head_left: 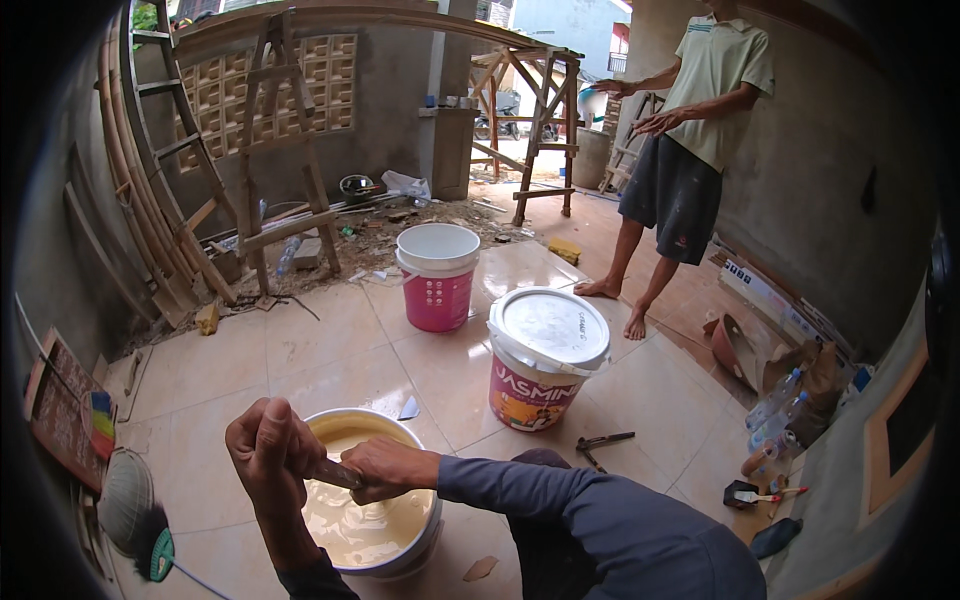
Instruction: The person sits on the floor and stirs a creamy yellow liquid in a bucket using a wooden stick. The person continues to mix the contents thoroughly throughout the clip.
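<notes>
A white bucket (436, 520) of cream-yellow paint (365, 528) stands on the tiles right in front of me. Over it, my left hand (268, 452) is closed in a fist, thumb on top, around one end of a greyish stick (340, 475). My right hand (388, 470) reaches across from the right and is wrapped round the same stick. Where its lower end goes is hidden behind my hands. Beyond stand a lidded paint bucket (535, 398) with a purple label and an uncovered pink-and-white bucket (438, 300).
A barefoot person (690, 140) stands beyond the lidded bucket, arms held out. A metal tool (600, 445) lies near that bucket. Plastic bottles (775, 420) and brushes (765, 495) lie along the right wall. Wooden trestles (545, 130), a ladder (175, 120) and rubble (370, 235) are farther back.
</notes>
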A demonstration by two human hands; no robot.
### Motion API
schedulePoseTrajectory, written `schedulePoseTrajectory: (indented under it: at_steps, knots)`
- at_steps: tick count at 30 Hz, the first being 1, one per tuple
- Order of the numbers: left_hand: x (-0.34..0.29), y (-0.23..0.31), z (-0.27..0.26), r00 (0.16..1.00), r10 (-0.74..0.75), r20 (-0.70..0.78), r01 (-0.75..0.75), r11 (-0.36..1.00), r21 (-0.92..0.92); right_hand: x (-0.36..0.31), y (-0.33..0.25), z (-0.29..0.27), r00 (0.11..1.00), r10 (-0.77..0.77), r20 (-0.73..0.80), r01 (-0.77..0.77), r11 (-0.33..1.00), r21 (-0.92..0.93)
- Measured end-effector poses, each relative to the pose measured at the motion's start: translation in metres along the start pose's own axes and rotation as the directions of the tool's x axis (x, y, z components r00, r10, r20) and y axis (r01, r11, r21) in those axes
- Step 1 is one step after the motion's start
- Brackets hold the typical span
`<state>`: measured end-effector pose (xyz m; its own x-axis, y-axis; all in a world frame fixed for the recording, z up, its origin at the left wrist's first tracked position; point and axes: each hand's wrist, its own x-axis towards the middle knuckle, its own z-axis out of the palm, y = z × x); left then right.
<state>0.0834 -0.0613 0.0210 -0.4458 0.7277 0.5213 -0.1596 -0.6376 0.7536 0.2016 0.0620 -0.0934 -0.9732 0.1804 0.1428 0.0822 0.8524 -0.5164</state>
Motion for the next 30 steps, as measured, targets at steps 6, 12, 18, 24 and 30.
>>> schedulePoseTrajectory:
  at_steps: [6,12,18,24,30]
  knots:
    - [-0.012,0.036,0.014,0.977,-0.092,-0.192,0.123,0.981,0.152,-0.001,-0.027,0.009,0.978,-0.094,0.187,0.049,0.972,0.232]
    - [-0.024,0.042,0.035,0.967,-0.045,-0.252,0.146,0.905,0.399,0.002,-0.047,0.034,0.972,-0.234,0.002,0.214,0.891,0.401]
    - [-0.023,0.013,0.036,0.999,0.005,-0.050,0.020,0.871,0.490,0.022,-0.014,0.075,0.939,-0.225,-0.261,0.300,0.906,0.300]
    - [-0.019,-0.010,0.027,0.997,-0.029,0.075,-0.006,0.900,0.437,0.027,0.018,0.065,0.950,-0.142,-0.278,0.200,0.961,0.192]
    - [-0.010,-0.002,0.008,0.998,0.040,0.046,-0.047,0.983,0.179,0.008,-0.005,0.010,0.992,0.005,-0.125,0.001,0.999,0.048]
